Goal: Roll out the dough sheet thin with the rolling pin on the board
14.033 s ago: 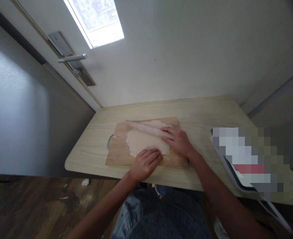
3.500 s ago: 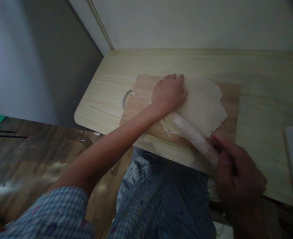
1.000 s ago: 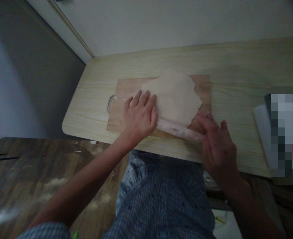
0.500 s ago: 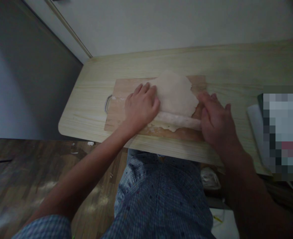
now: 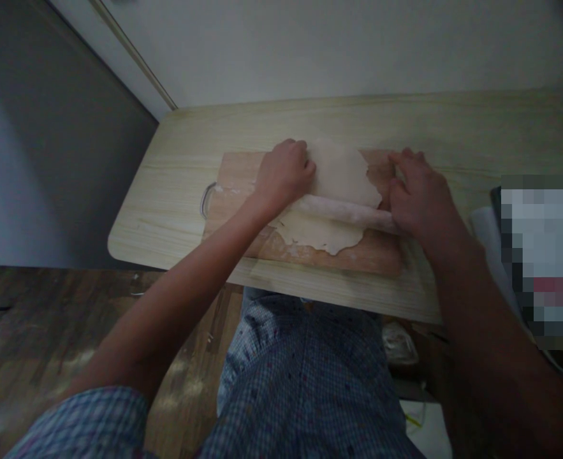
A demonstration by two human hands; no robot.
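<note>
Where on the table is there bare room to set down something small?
Bare tabletop lies left of the metal handle, between the board and the pale panel behind, and right of the right hand. Crowded: the board, under dough, the rolling pin and the left hand.

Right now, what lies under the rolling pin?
Dough shows on its near and far sides, bare cutting board near the right end. The strip directly beneath the rolling pin is covered; the left hand and right hand hide its ends.

On the counter (image 5: 166, 172) lies a board (image 5: 236, 169); on it, dough (image 5: 336, 172), crossed by a rolling pin (image 5: 343, 211) between left hand (image 5: 285, 172) and right hand (image 5: 419, 199).
</note>
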